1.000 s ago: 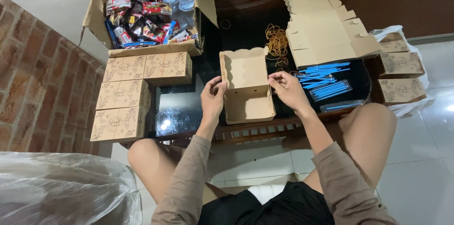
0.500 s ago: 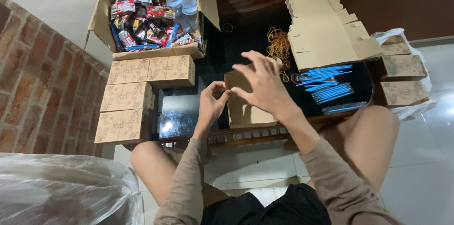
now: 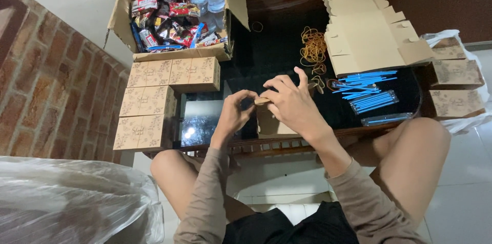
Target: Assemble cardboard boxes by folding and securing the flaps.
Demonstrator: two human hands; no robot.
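Note:
A small brown cardboard box lies on the dark glass table in front of me, mostly hidden under my hands. My left hand grips its left side, fingers curled on the flap. My right hand lies across the top, fingers pressing the lid edge down.
Several closed patterned boxes are stacked at the left. A big open carton holds snack packs and water bottles. Flat unfolded boxes, rubber bands and blue straws lie to the right. A clear plastic bag sits at bottom left.
The box was open with its lid up; both hands have folded the lid down and now cover it. My right hand swept over the top.

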